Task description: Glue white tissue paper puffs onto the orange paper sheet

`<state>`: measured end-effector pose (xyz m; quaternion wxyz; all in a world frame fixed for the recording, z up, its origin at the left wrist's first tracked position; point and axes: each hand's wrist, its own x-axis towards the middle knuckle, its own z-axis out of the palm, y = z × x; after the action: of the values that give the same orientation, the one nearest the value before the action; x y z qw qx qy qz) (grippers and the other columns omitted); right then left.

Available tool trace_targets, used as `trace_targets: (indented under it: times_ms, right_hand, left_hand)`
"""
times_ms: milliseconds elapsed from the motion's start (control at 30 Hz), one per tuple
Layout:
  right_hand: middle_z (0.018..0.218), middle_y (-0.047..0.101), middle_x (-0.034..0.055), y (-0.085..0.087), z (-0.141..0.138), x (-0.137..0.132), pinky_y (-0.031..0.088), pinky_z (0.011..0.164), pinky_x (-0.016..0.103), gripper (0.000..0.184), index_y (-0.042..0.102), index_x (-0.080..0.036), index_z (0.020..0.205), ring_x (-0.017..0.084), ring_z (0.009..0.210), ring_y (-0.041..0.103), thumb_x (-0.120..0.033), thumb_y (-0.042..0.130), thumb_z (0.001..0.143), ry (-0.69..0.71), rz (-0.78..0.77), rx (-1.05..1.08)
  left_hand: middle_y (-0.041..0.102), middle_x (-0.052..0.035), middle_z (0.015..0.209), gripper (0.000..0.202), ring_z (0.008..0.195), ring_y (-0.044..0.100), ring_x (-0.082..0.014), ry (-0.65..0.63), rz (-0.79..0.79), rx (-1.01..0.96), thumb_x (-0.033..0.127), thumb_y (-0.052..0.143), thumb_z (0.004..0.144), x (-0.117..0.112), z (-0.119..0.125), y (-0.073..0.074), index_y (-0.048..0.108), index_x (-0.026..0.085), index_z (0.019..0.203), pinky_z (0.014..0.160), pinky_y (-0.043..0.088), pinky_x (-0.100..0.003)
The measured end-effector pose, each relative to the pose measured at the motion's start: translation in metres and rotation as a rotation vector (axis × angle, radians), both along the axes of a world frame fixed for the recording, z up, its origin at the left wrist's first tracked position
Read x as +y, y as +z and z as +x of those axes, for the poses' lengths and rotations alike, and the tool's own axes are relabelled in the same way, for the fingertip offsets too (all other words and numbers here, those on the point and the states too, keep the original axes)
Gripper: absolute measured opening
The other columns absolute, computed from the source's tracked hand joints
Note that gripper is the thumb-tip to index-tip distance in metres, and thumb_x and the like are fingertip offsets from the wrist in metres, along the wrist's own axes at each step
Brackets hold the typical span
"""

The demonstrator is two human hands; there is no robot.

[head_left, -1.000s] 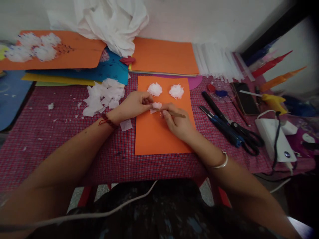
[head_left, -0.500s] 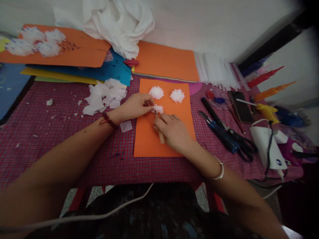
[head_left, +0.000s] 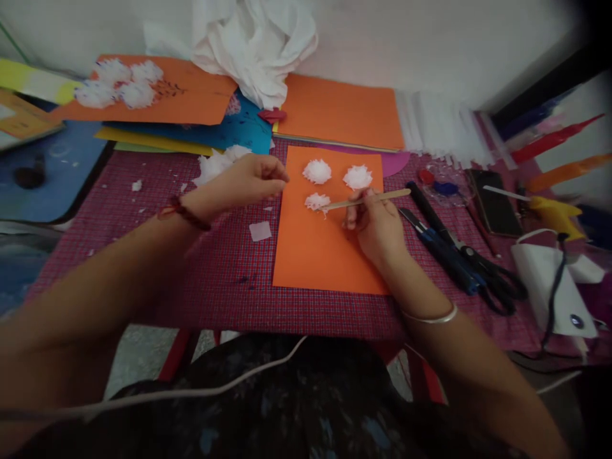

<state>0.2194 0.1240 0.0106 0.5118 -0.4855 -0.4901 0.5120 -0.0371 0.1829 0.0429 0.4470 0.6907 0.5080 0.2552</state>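
Observation:
An orange paper sheet (head_left: 325, 248) lies on the red checked tablecloth in front of me. Three white tissue tufts sit near its top: one at the upper left (head_left: 317, 171), one at the upper right (head_left: 357, 177), and a smaller one (head_left: 317, 201) below them. My right hand (head_left: 377, 223) is closed on a thin wooden stick (head_left: 368, 199), whose tip touches the smaller tuft. My left hand (head_left: 251, 180) hovers left of the sheet, its fingers curled together with nothing visible in them, over a pile of white tissue pieces (head_left: 217, 162).
A small white paper square (head_left: 260, 231) lies left of the sheet. Scissors (head_left: 482, 271), pens and a glue gun (head_left: 549, 210) lie to the right. Coloured paper sheets (head_left: 339, 111), crumpled white tissue (head_left: 253, 44) and another orange sheet with tufts (head_left: 143, 95) line the back wall.
My left hand let go of the smaller tuft and drew back to the left. My right hand turned the stick, which now points left at the tuft. My view shifted left.

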Motion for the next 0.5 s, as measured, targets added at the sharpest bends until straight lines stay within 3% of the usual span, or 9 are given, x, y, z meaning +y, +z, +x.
trace_targets:
  times_ms: [100,233,367,500]
  right_hand:
    - [0.057,0.048,-0.0049,-0.001,-0.001,0.0,0.041,0.05,0.028,0.041,0.054,-0.026,0.084,0.012,0.048,0.045,-0.067,0.056,0.09,0.022,-0.021,0.035]
    - [0.057,0.05,-0.0048,0.0,-0.001,-0.001,0.04,0.05,0.028,0.044,0.055,-0.025,0.083,0.011,0.047,0.045,-0.069,0.057,0.089,0.029,0.006,0.064]
    - [0.058,0.05,-0.0046,0.0,0.002,0.0,0.041,0.05,0.028,0.045,0.055,-0.025,0.082,0.011,0.047,0.044,-0.07,0.054,0.09,-0.012,0.073,-0.015]
    - [0.058,0.051,-0.0042,-0.001,0.007,0.003,0.04,0.052,0.029,0.041,0.054,-0.025,0.082,0.011,0.049,0.045,-0.064,0.051,0.094,-0.054,0.162,-0.083]
  left_hand:
    - [0.067,-0.0008,0.07,0.008,0.064,0.059,-0.0153,-0.067,-0.046,0.196,0.013,0.071,0.071,-0.024,-0.021,0.013,0.07,0.018,0.076,0.065,0.043,-0.029]
    - [0.065,0.0004,0.069,0.015,0.059,0.055,-0.0146,-0.111,0.053,0.388,0.014,0.072,0.065,-0.052,-0.035,0.005,0.069,0.019,0.078,0.059,0.037,-0.027]
    - [0.057,0.0008,0.056,0.015,0.05,0.047,-0.0138,-0.081,0.1,0.482,0.024,0.069,0.07,-0.058,-0.039,-0.009,0.058,0.021,0.061,0.052,0.03,-0.028]
    - [0.054,0.0004,0.053,0.028,0.05,0.047,-0.0137,-0.084,0.11,0.406,0.036,0.066,0.076,-0.059,-0.036,-0.005,0.055,0.021,0.055,0.05,0.031,-0.027]
